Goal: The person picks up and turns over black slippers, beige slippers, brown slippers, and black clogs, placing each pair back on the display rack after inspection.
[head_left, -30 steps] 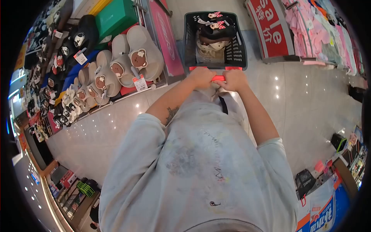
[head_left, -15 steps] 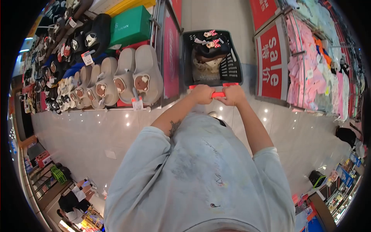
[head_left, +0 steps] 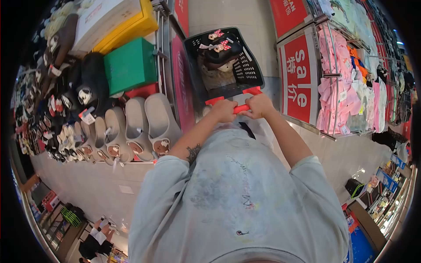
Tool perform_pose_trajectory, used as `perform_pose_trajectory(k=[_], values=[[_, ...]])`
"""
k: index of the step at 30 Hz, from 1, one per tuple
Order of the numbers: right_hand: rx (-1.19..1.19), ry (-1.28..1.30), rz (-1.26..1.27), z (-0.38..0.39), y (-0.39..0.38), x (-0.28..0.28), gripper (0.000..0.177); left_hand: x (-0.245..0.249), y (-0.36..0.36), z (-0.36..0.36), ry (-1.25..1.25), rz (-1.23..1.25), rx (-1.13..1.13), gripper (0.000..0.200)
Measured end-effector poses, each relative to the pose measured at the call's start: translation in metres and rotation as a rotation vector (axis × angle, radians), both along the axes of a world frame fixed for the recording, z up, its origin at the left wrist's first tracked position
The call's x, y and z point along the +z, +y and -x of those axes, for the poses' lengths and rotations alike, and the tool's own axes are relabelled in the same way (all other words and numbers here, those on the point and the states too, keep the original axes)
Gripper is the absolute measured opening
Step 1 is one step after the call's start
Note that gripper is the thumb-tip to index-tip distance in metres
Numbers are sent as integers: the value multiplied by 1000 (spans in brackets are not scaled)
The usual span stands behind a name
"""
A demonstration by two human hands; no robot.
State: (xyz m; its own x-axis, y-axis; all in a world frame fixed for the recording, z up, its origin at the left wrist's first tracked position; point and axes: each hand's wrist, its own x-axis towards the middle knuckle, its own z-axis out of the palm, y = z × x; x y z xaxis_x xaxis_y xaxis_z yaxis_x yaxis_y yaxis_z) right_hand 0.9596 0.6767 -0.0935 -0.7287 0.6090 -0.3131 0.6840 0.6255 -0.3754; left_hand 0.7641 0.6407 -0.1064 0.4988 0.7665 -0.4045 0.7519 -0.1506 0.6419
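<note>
My left hand (head_left: 224, 110) is closed round the left part of a red handle (head_left: 241, 108). On the handle's right part, my right hand (head_left: 259, 105) is closed too. The handle belongs to a black basket (head_left: 256, 72) just ahead of my hands. Inside it lie black shoes with red polka-dot bows (head_left: 223, 50) and something beige and lacy-looking (head_left: 219, 79), partly covered by the shoes.
On the left a rack holds grey slippers (head_left: 162, 120), a green box (head_left: 131, 65) and a yellow box (head_left: 127, 33). A red sale sign (head_left: 299, 79) and pink clothes (head_left: 335, 87) line the right. Another person (head_left: 94, 243) is at the lower left.
The basket and both hands sit slightly further left in view. The left slipper rack has shifted left and lower, and the sale sign has moved a little left. Both hands still grip the handle.
</note>
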Motion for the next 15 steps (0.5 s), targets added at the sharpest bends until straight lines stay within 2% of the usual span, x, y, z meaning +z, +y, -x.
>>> perform_pose_trajectory(k=[6, 10, 15], values=[[-1, 51, 52, 24, 40, -5, 57, -2, 40, 27, 28, -23, 37, 27], [-19, 88, 162, 37, 54, 2, 57, 10, 51, 39, 147, 14, 106, 28], [-73, 155, 271, 37, 61, -3, 57, 16, 70, 38, 205, 223, 92, 36]])
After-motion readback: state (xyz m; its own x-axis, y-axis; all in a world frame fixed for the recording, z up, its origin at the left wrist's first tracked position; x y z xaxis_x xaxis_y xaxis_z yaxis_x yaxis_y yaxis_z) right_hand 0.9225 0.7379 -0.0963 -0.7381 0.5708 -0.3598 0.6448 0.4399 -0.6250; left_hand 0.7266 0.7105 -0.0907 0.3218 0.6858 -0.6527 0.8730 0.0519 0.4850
